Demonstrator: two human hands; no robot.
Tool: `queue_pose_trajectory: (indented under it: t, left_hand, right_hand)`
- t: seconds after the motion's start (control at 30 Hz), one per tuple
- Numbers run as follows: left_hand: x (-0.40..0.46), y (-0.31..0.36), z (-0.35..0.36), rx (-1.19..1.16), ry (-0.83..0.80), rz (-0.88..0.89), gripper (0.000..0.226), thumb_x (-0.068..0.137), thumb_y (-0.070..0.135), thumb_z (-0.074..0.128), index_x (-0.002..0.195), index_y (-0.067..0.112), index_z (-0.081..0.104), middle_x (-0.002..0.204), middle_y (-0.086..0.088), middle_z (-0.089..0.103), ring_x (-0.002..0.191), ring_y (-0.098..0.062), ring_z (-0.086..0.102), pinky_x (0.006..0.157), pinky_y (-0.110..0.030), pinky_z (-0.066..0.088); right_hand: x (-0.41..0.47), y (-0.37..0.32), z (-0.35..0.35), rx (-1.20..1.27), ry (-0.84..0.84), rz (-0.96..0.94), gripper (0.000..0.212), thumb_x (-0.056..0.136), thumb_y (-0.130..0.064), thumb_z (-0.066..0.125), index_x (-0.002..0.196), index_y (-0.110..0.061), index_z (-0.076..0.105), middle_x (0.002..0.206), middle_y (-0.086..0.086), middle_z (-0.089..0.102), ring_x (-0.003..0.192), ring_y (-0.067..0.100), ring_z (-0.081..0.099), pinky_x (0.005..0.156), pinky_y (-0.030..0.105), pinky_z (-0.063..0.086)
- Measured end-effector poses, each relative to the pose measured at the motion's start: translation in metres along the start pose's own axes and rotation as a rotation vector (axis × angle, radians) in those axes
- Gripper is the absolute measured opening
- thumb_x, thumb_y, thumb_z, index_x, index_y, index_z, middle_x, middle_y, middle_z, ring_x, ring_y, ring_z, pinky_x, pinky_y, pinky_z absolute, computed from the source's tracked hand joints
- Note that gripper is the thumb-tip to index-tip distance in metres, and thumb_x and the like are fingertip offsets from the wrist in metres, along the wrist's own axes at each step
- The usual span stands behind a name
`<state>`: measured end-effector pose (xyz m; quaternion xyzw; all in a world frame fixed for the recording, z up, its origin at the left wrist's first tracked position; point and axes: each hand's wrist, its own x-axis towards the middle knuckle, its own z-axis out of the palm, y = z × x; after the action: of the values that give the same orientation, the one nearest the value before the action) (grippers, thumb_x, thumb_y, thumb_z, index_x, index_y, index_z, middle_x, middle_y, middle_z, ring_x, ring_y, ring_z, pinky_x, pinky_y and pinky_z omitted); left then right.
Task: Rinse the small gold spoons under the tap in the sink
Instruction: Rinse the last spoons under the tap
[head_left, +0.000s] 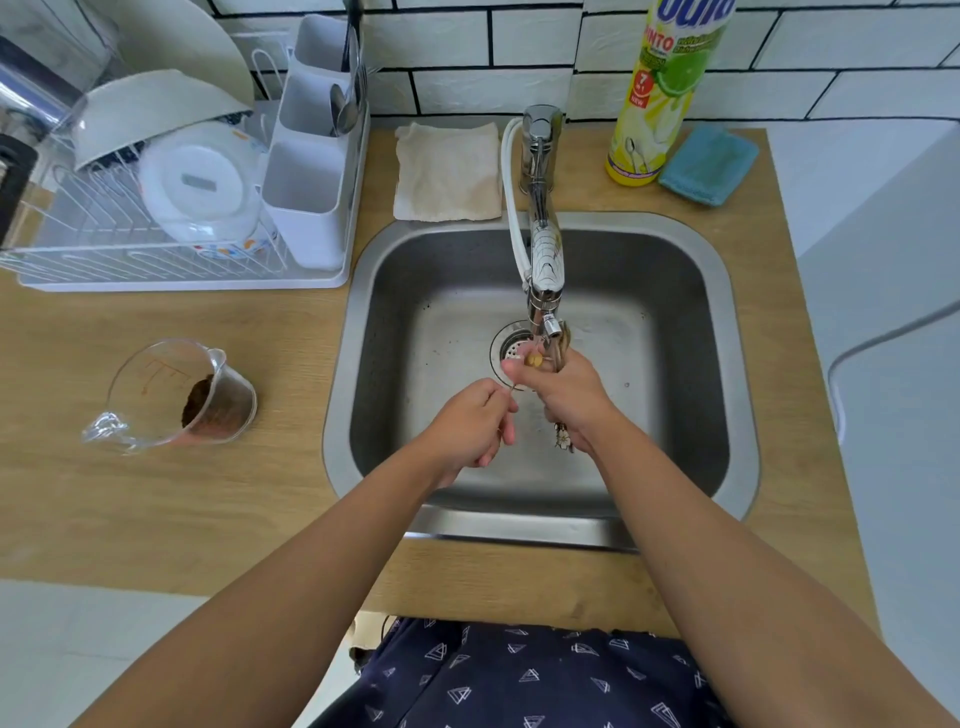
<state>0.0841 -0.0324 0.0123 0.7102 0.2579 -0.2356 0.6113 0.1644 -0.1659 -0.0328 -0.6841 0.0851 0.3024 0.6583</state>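
Brushed steel sink (675, 291), glossy chrome tap (545, 260), matt wood-grain bench (156, 509), seemingly clear plastic jug (171, 395).

Yellow bottle (660, 88) by the wall: red badge reads "7", "NEW"; larger lettering partly cropped, unreadable.

We cannot count the gold spoons (560, 434): the right hand (563, 397) covers their stems, so only a flowered end shows at its 6 o'clock and blurred bowls at its 12 o'clock, under the tap (545, 270). The left hand (470, 423) pinches something too thin to make out. The frame's top edge cuts off the detergent bottle (660, 93) and the plate (197, 47) in the rack.
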Motion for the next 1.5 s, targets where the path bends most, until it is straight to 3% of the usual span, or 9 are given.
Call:
queue_pose_trajectory:
  t: [0.13, 0.33, 0.5, 0.6, 0.7, 0.9, 1.1, 1.3, 1.5]
  left_hand:
    - [-0.004, -0.005, -0.005, -0.012, 0.029, -0.008, 0.026, 0.103, 0.020, 0.036, 0.103, 0.007, 0.058, 0.057, 0.000, 0.053, 0.038, -0.012, 0.033, 0.037, -0.021, 0.025]
    - [0.000, -0.002, -0.006, -0.138, 0.028, -0.043, 0.026, 0.104, 0.015, 0.032, 0.100, 0.007, 0.057, 0.051, 0.002, 0.045, 0.034, -0.010, 0.026, 0.037, -0.021, 0.018]
    - [0.002, 0.001, -0.004, -0.138, -0.011, -0.054, 0.025, 0.103, 0.016, 0.032, 0.099, 0.006, 0.054, 0.050, 0.002, 0.046, 0.033, -0.010, 0.026, 0.035, -0.019, 0.019]
    - [0.004, 0.000, -0.004, -0.134, -0.050, -0.075, 0.028, 0.105, 0.022, 0.032, 0.100, 0.007, 0.055, 0.050, 0.002, 0.047, 0.033, -0.010, 0.027, 0.035, -0.020, 0.022]
    - [0.006, -0.002, -0.002, -0.163, -0.047, -0.087, 0.030, 0.101, 0.020, 0.035, 0.098, 0.007, 0.061, 0.050, 0.000, 0.046, 0.032, -0.011, 0.025, 0.035, -0.019, 0.020]
    - [0.010, -0.002, -0.005, 0.085, 0.156, -0.065, 0.025, 0.093, 0.031, 0.043, 0.087, 0.020, 0.065, 0.070, 0.002, 0.052, 0.060, -0.012, 0.042, 0.052, -0.027, 0.033]
    - [0.014, -0.006, -0.002, 0.112, 0.204, 0.062, 0.023, 0.103, 0.034, 0.050, 0.093, 0.026, 0.069, 0.075, 0.008, 0.069, 0.076, -0.013, 0.058, 0.069, -0.030, 0.046]
    - [0.010, -0.008, -0.003, 0.108, 0.152, 0.091, 0.017, 0.104, 0.033, 0.053, 0.096, 0.030, 0.068, 0.065, 0.011, 0.066, 0.051, -0.004, 0.048, 0.050, -0.021, 0.041]
    - [0.009, -0.009, -0.003, 0.081, 0.116, 0.085, 0.016, 0.103, 0.029, 0.054, 0.097, 0.024, 0.068, 0.068, 0.006, 0.067, 0.051, -0.007, 0.046, 0.049, -0.021, 0.040]
  right_hand:
    - [0.012, -0.004, -0.009, -0.016, 0.178, -0.055, 0.015, 0.088, -0.020, 0.080, 0.085, -0.020, 0.066, 0.054, -0.022, 0.066, 0.043, -0.007, 0.054, 0.042, 0.008, 0.035]
    - [0.005, 0.000, -0.005, -0.095, -0.015, -0.101, 0.026, 0.083, -0.019, 0.086, 0.104, -0.020, 0.071, 0.068, -0.019, 0.073, 0.068, -0.007, 0.067, 0.062, 0.004, 0.048]
    - [0.006, 0.002, -0.002, -0.128, 0.036, -0.115, 0.003, 0.094, -0.025, 0.072, 0.096, -0.023, 0.071, 0.078, -0.015, 0.077, 0.060, -0.007, 0.063, 0.051, 0.007, 0.041]
    - [0.003, 0.006, -0.002, -0.198, -0.005, -0.079, 0.031, 0.083, -0.038, 0.083, 0.105, -0.026, 0.065, 0.084, -0.016, 0.072, 0.074, -0.004, 0.063, 0.063, 0.013, 0.046]
    - [0.007, 0.002, -0.006, -0.096, 0.063, -0.059, 0.017, 0.095, -0.030, 0.072, 0.100, -0.015, 0.067, 0.079, -0.009, 0.079, 0.059, -0.004, 0.063, 0.045, 0.007, 0.039]
    - [0.006, 0.003, -0.009, 0.074, -0.038, 0.089, 0.021, 0.103, -0.041, 0.060, 0.108, -0.021, 0.067, 0.100, 0.002, 0.081, 0.044, 0.010, 0.022, 0.041, 0.024, 0.022]
    - [-0.001, 0.004, 0.000, -0.048, -0.021, -0.018, 0.036, 0.079, -0.028, 0.085, 0.110, -0.028, 0.067, 0.089, -0.016, 0.078, 0.079, 0.003, 0.070, 0.061, 0.018, 0.043]
    - [0.007, 0.002, 0.000, 0.062, 0.075, 0.028, 0.021, 0.099, -0.032, 0.064, 0.106, -0.014, 0.072, 0.087, -0.001, 0.082, 0.037, 0.001, 0.044, 0.038, 0.015, 0.032]
    - [0.002, 0.007, -0.003, 0.049, 0.009, 0.035, 0.021, 0.102, -0.036, 0.061, 0.108, -0.017, 0.068, 0.093, 0.001, 0.082, 0.041, 0.004, 0.037, 0.038, 0.018, 0.031]
